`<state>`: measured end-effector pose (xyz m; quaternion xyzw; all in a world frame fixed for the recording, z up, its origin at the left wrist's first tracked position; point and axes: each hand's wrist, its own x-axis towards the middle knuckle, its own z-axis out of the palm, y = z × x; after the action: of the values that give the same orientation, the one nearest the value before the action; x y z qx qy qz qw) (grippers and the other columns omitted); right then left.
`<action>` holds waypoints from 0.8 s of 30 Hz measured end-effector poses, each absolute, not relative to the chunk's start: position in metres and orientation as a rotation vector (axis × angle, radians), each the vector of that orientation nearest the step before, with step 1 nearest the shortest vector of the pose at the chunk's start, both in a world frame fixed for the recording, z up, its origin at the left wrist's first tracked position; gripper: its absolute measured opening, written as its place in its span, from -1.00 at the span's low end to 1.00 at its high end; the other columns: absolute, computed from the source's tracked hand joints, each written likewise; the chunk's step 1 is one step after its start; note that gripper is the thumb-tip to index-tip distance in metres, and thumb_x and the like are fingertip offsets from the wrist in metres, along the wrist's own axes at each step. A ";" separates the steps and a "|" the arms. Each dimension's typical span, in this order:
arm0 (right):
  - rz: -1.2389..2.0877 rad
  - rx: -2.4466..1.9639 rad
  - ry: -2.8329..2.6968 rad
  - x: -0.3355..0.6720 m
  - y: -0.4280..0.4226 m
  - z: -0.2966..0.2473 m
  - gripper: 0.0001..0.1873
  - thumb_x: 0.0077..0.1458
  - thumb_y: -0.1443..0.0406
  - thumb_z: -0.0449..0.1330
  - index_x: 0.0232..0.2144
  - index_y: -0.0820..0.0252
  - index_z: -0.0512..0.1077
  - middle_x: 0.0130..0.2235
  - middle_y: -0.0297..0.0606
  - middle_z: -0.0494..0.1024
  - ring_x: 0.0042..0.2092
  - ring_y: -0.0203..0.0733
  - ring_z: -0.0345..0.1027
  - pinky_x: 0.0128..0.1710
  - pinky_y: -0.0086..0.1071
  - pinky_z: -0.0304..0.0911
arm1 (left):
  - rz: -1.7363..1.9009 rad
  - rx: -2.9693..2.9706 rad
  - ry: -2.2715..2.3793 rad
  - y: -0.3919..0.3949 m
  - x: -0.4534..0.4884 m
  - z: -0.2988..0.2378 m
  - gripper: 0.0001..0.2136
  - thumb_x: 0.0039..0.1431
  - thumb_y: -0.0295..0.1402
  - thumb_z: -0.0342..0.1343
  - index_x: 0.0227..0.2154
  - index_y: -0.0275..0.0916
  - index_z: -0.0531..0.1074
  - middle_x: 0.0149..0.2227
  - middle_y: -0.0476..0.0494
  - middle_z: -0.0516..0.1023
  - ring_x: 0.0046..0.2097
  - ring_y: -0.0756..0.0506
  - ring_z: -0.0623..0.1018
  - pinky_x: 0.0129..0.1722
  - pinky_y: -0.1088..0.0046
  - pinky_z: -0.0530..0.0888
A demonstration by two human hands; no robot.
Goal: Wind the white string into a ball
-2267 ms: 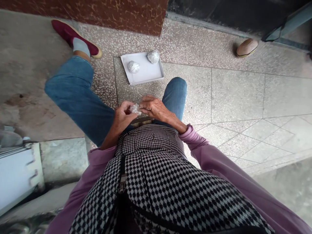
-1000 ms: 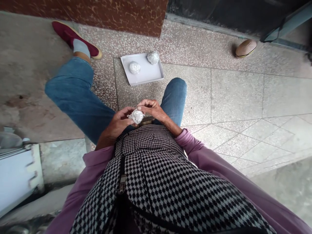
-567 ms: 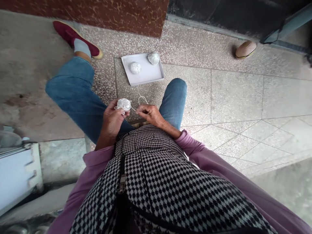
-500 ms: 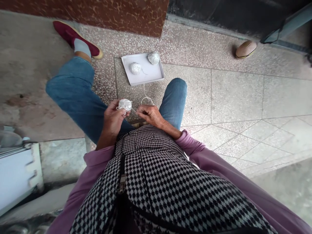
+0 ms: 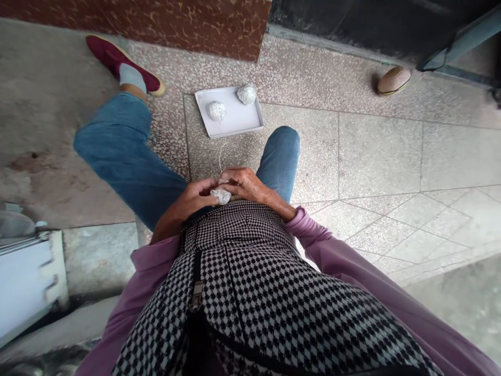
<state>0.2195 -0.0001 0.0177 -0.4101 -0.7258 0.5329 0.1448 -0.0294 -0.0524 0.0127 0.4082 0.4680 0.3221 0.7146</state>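
Note:
In front of my lap, my left hand is closed around a small ball of white yarn. My right hand meets it from the other side, its fingers pinched by the strand, over the top of the ball. Partly hidden by my fingers, the ball shows mainly on its lower side. A loose length of white yarn runs up from my hands toward a shallow white tray on the floor. In the tray lie two more balls of white yarn, a left one and a right one.
A brown stone-patterned block stands beyond the tray. A tan rounded object lies on the floor at right, close to a metal post. White boxy furniture is at lower left. My jeans-covered knees flank the work.
My left hand has moved right and down with the yarn ball, and now meets my right hand. The loose strand has shifted left and its loop has straightened.

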 end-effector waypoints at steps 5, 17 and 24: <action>1.651 -1.164 -1.786 0.221 -0.010 0.004 -0.60 0.72 0.14 0.64 -0.24 0.08 0.73 -0.12 -0.21 0.74 -0.07 0.02 0.63 0.11 -0.20 0.57 | 0.565 0.759 0.987 -0.061 -0.048 0.027 -0.62 0.13 -0.32 0.71 0.01 -0.16 0.85 -0.11 -0.21 0.84 -0.17 -0.22 0.74 -0.21 0.40 0.65; 1.372 -1.148 -1.871 0.235 -0.042 -0.002 -0.56 0.66 0.16 0.66 0.45 -0.05 0.81 0.41 -0.05 0.76 0.37 0.30 0.66 0.55 0.18 0.66 | 0.875 0.741 1.185 -0.065 -0.018 0.030 -0.52 0.07 -0.31 0.66 0.09 -0.18 0.81 0.07 -0.25 0.90 -0.02 -0.25 0.82 -0.04 0.31 0.76; 1.434 -1.213 -2.016 0.244 -0.057 -0.007 -0.43 0.69 0.33 0.60 0.60 0.04 0.71 0.43 0.00 0.64 0.33 0.22 0.64 0.53 0.17 0.69 | 0.781 0.911 1.194 -0.068 -0.002 0.023 -0.47 0.11 -0.25 0.61 0.16 -0.17 0.77 0.09 -0.28 0.91 0.08 -0.33 0.88 0.12 0.17 0.82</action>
<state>0.2436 -0.0571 -0.0068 -0.4320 -0.7180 0.5109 0.1919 -0.0021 -0.0681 0.0226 0.4032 0.5281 0.3455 0.6627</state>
